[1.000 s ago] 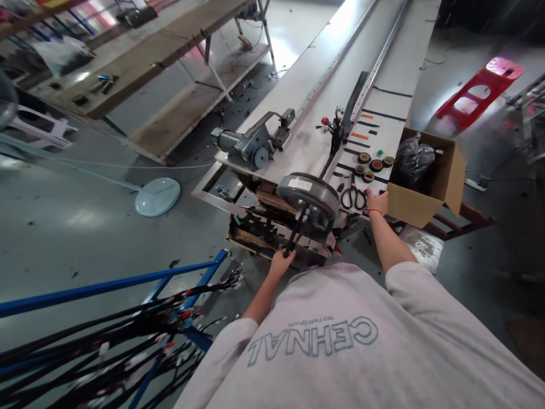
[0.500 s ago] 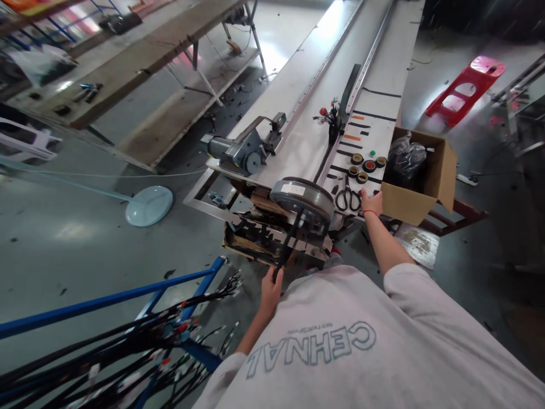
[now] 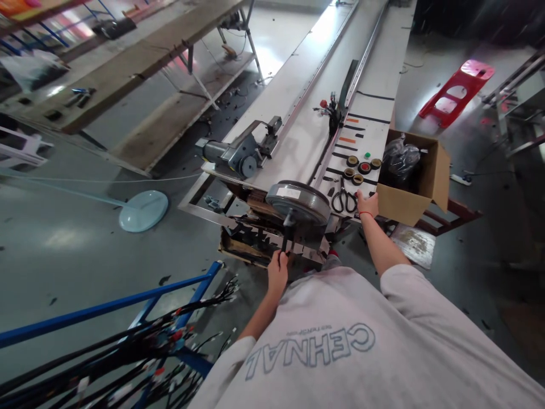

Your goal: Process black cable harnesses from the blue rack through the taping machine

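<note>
My left hand (image 3: 278, 271) is closed around a dark, stick-like black length (image 3: 287, 236), in front of the bench end. Its upper end meets the underside of a round grey drum (image 3: 298, 201); whether it is a cable bundle or a handle I cannot tell. At the bench's near right corner rests my right hand (image 3: 367, 204), fingers out on the surface, with nothing visible in it. Just left of it lie black-handled scissors (image 3: 344, 200), and beyond them several tape rolls (image 3: 364, 167). A black cable harness (image 3: 332, 128) runs along the bench toward the drum.
A motorised grey device (image 3: 238, 156) sits on the bench's left side. To the right stands a cardboard box (image 3: 406, 199) with a plastic bag inside. A blue frame (image 3: 170, 289) hung with cables is at lower left. A red stool (image 3: 457, 94) lies farther right.
My left hand has moved up and slightly right, closer to the drum, with less of the black length showing. My right hand stays at the bench corner. The view has shifted slightly.
</note>
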Demonstrator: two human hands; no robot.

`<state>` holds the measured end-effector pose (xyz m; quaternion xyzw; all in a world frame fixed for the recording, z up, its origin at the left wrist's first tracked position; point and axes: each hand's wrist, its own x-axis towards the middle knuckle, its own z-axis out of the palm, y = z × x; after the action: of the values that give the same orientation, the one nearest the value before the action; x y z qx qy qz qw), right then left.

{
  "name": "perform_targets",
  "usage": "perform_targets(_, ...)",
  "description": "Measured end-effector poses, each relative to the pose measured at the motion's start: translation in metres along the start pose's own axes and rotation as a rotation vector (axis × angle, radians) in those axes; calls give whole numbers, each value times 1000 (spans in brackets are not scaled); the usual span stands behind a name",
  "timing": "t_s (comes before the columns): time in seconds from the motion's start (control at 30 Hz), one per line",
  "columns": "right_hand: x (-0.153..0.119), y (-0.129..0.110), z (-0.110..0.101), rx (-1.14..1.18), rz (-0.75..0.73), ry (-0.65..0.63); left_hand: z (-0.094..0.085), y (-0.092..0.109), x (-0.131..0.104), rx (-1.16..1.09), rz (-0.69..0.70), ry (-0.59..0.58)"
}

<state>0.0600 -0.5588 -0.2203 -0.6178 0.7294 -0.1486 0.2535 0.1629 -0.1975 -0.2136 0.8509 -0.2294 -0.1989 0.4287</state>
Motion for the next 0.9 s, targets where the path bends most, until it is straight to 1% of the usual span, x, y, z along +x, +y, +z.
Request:
perform_targets(0.1, -1, -1, -1, 2, -1, -7, 5, 6, 10, 13, 10, 20)
perform_targets(0.23, -2, -1, -1, 5, -9, -7, 11, 12, 24, -41, 20, 35)
perform_targets(0.33, -2, 1, -1, 11, -4, -12, 12, 12, 31, -50, -9, 24)
perform_targets(0.43, -2, -1, -5, 5, -2, -18, 11, 10, 35, -56, 5, 9)
perform_targets(0.5, -3, -11, -9, -47, -99, 40, 10, 9, 37, -97, 16, -10)
perform_targets(0.57, -7, -32, -13, -90, -311, 93, 10, 10, 40, -181, -3, -30)
perform_targets(0.6, -11, -47, -15, -83, -441, 68, 10, 11, 42, -232, -21, -34)
perform_targets(0.63, -17, -65, -16, -55, -566, -14, 10, 12, 45, -283, -39, -35)
perform_targets(0.67, -24, -84, -16, -17, -676, -150, 10, 14, 47, -325, -56, -33)
perform_targets(0.73, -42, -126, -12, 23, -831, -493, 10, 17, 53, -358, -68, -14)
perform_targets(0.77, -52, -147, -9, 14, -874, -646, 11, 19, 55, -350, -63, 1)
perform_targets(0.8, -63, -166, -4, -12, -897, -768, 11, 20, 58, -339, -59, 19)
perform_targets(0.83, -74, -184, 2, -44, -905, -854, 12, 21, 60, -337, -63, 32)
perform_targets(0.9, -92, -215, 15, -101, -895, -952, 16, 22, 66, -379, -106, 27)
